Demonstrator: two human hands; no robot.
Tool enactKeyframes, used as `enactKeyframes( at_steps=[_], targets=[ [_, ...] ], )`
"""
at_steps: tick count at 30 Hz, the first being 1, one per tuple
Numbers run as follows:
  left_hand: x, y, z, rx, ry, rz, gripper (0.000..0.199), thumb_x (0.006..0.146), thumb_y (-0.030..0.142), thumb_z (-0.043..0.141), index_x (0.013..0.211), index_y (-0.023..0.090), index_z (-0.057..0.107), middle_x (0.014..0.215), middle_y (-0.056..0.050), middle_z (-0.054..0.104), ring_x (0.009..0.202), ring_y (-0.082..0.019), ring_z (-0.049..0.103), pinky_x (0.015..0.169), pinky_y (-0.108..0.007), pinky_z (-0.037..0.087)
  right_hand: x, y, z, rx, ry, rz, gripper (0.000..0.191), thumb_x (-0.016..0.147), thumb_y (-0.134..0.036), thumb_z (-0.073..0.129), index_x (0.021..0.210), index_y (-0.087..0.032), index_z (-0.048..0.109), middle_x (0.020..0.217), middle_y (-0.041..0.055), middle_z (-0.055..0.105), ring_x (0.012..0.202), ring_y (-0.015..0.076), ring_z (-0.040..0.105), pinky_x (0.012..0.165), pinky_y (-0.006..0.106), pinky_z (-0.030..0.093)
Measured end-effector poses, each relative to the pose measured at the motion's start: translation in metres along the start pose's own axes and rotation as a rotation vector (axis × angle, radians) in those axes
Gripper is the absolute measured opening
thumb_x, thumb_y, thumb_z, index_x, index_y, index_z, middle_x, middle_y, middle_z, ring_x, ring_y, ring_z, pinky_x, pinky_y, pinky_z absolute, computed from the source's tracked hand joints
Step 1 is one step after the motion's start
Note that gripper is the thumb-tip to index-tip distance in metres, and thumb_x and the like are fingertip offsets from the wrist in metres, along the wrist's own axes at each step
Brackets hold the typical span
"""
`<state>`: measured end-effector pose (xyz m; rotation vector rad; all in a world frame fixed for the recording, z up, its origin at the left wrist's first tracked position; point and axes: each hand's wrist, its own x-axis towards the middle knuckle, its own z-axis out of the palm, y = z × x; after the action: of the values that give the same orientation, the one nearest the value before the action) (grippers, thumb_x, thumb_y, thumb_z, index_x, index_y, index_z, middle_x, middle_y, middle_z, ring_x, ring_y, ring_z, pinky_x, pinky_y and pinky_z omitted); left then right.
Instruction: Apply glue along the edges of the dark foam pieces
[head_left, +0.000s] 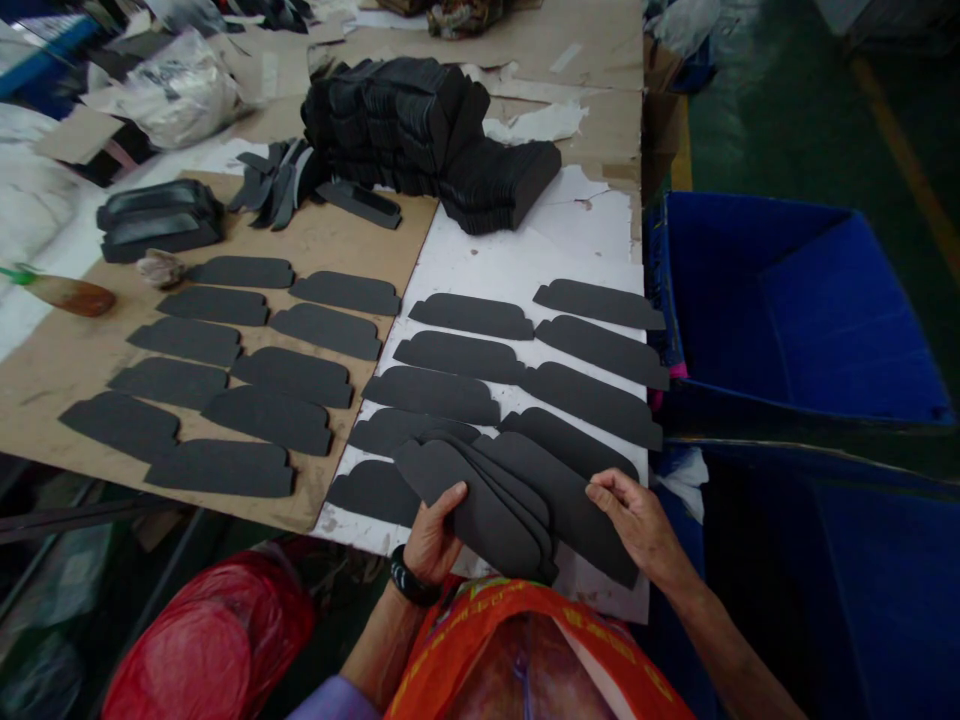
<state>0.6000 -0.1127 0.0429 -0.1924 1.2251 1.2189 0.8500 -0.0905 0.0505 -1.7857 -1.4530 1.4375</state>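
A fanned handful of dark grey flat pieces (495,510) is gripped in my left hand (437,530), thumb on top, over the near edge of the white sheet. My right hand (634,515) pinches the upper edge of a single dark piece (570,490), which lies partly under the fan. Beyond my hands, similar pieces (431,395) are laid in two columns on the white sheet (450,250). More such pieces (266,415) lie in two columns on the brown board (45,400) to the left.
Large stacks of dark pieces (390,120) stand at the back of the table. A smaller stack (161,220) and a bottle (71,293) are at the left. Blue bins (795,300) stand to the right, and a red bag-covered object (202,640) is at the lower left.
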Motion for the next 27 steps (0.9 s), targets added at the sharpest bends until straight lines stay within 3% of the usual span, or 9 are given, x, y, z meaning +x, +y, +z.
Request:
enactKeyframes(
  at_steps=[4,10,14,18,21,24,27],
  targets=[
    [0.002,0.024,-0.017,-0.047,0.11,0.1,0.028,0.07,0.005,0.062,0.096,0.015,0.063,0.077,-0.003,0.071,0.07,-0.015,0.067,0.076,-0.029,0.056,-0.011,0.006,0.006,-0.14,0.008,0.0,0.029,0.084,-0.046,0.045,0.075,-0.021,0.054,0.065,-0.0028,0.052,0.063,0.013,0.05,0.06,0.024,0.037],
    [0.006,0.057,-0.031,-0.098,0.115,0.152,0.026,0.076,0.004,0.052,0.098,0.014,0.063,0.077,-0.003,0.072,0.066,-0.014,0.067,0.069,-0.026,0.057,-0.015,0.016,0.016,-0.338,0.086,-0.006,0.028,0.086,-0.046,0.041,0.078,-0.022,0.055,0.066,-0.0019,0.058,0.063,0.015,0.057,0.061,0.026,0.039],
    [0.007,0.062,-0.029,-0.099,0.086,0.114,0.02,0.075,0.006,0.054,0.091,0.013,0.064,0.079,-0.004,0.072,0.066,-0.015,0.067,0.069,-0.028,0.057,-0.017,0.021,0.021,-0.479,0.168,-0.057,0.026,0.086,-0.044,0.042,0.083,-0.023,0.056,0.078,0.0023,0.064,0.071,0.0183,0.061,0.064,0.029,0.043],
    [0.002,0.055,-0.016,-0.057,0.059,0.11,0.031,0.072,0.007,0.061,0.101,0.017,0.062,0.079,-0.001,0.072,0.066,-0.015,0.067,0.075,-0.031,0.056,-0.021,0.009,0.02,-0.526,0.242,-0.109,0.027,0.082,-0.046,0.049,0.09,-0.022,0.06,0.093,0.0086,0.065,0.092,0.0261,0.058,0.082,0.039,0.043],
    [-0.004,0.045,0.001,0.002,0.004,0.05,0.042,0.066,0.01,0.069,0.106,0.019,0.059,0.082,-0.001,0.071,0.068,-0.017,0.067,0.075,-0.034,0.056,-0.017,-0.014,0.023,-0.245,0.145,-0.048,0.035,0.08,-0.049,0.049,0.1,-0.023,0.061,0.105,0.0094,0.063,0.102,0.028,0.055,0.089,0.041,0.042],
    [-0.004,0.034,0.023,0.041,-0.07,-0.008,0.042,0.062,0.016,0.074,0.102,0.017,0.06,0.083,-0.003,0.071,0.069,-0.02,0.067,0.073,-0.036,0.055,-0.005,-0.041,0.036,0.062,-0.064,-0.019,0.054,0.076,-0.054,0.052,0.119,-0.022,0.054,0.121,0.0098,0.058,0.109,0.0279,0.054,0.089,0.039,0.044],
    [0.005,0.031,0.046,0.045,-0.143,-0.006,0.032,0.064,0.022,0.075,0.091,0.014,0.062,0.078,-0.005,0.07,0.067,-0.02,0.066,0.068,-0.035,0.055,0.014,-0.066,0.057,0.069,-0.189,-0.074,0.065,0.07,-0.051,0.061,0.127,-0.022,0.048,0.124,0.0092,0.057,0.112,0.0276,0.053,0.092,0.039,0.042]
  ],
)
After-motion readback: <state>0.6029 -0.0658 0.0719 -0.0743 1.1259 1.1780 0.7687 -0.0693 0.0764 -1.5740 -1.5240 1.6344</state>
